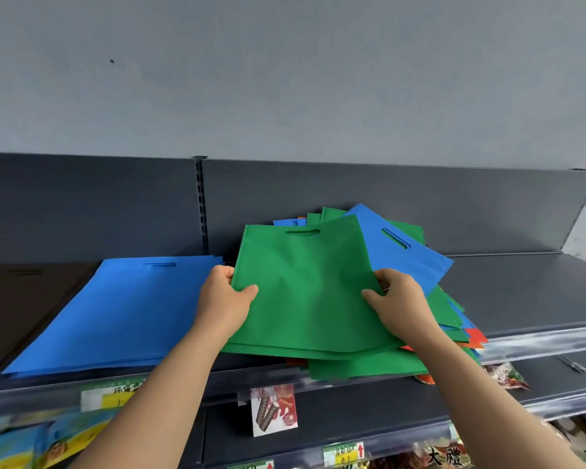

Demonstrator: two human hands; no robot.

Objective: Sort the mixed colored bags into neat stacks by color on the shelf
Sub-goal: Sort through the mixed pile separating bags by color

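Observation:
A green bag [307, 292] with a cut-out handle sits on top of a mixed pile [416, 255] of green, blue and orange bags on the dark shelf [521, 289]. My left hand [224, 302] pinches the green bag's left edge, thumb on top. My right hand [398, 299] pinches its right edge the same way. Left of the pile lies a flat stack of blue bags [115, 309]. Further left is a stack of dark brown bags [21, 299].
The shelf's back panel [386, 198] rises behind the piles, with a slotted upright [201, 204] between two sections. Price tags [112, 396] line the front rail. Lower shelves hold snack packets [506, 375] and a hanging promo card [274, 409].

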